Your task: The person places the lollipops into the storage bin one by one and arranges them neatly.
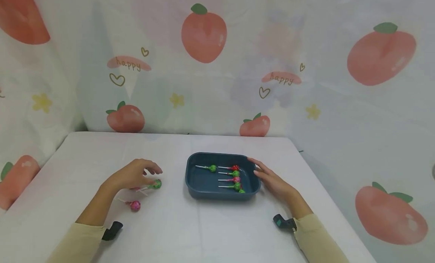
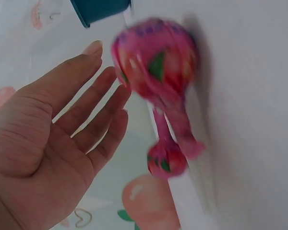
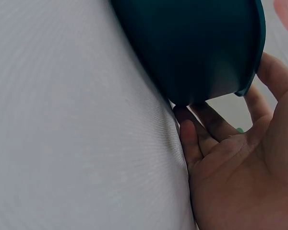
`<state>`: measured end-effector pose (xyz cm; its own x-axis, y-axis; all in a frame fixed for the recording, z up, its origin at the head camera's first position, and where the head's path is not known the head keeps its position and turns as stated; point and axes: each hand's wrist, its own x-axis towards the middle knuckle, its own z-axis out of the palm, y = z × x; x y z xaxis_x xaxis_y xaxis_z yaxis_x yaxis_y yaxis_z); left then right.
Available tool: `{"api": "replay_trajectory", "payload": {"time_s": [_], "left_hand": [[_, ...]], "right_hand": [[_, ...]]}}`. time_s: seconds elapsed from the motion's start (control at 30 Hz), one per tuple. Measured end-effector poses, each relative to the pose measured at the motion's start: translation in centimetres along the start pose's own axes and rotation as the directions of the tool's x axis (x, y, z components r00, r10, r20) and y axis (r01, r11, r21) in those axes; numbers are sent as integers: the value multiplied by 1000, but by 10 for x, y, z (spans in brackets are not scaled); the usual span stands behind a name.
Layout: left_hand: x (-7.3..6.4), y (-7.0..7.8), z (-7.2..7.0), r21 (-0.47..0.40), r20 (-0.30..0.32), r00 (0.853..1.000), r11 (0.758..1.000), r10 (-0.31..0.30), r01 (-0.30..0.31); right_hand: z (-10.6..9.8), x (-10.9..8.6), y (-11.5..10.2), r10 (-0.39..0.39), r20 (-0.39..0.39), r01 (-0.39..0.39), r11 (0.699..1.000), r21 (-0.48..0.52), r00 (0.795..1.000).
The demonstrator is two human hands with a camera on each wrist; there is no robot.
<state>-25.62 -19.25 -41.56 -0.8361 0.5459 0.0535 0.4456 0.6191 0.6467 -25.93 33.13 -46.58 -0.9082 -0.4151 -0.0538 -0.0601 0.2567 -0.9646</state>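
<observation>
My left hand (image 1: 134, 174) hovers over the left part of the table, fingers apart and nothing in its grasp. Close to its fingertips lies a green lollipop (image 1: 157, 183). A pink lollipop (image 1: 135, 206) lies nearer the wrist, and another is partly hidden beneath the hand. The left wrist view shows a large, blurred pink lollipop (image 2: 156, 64) beside the spread fingers (image 2: 93, 112), with a smaller one (image 2: 166, 159) behind. At the dark blue bin (image 1: 217, 195), my right hand (image 1: 276, 183) touches the right-hand wall and rim with extended fingers.
Inside the bin, several wrapped lollipops lie with sticks pointing left: most in a column at right, one green lollipop (image 1: 212, 168) apart at upper left. A white cloth covers the table (image 1: 204, 229). A peach-printed curtain (image 1: 210, 85) hangs behind it.
</observation>
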Motion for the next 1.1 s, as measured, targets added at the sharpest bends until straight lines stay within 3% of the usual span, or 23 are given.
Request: {"api": "replay_trajectory", "payload": {"time_s": [0.47,0.77,1.1], "left_hand": [[-28,-36,-33,-64,86,996,998,-4,9],[-38,-48,-34,-79,106,991,993,-84,93],[-37,-52,-32,-88,89,996,996,-17,24]], "right_hand": [[1,1,3,-1,-1,1,1000,27,1000],[2,0,2,1,5,-1,1000,20,1000],[2,1,1,9,-1,-9,1000,10,1000]]}}
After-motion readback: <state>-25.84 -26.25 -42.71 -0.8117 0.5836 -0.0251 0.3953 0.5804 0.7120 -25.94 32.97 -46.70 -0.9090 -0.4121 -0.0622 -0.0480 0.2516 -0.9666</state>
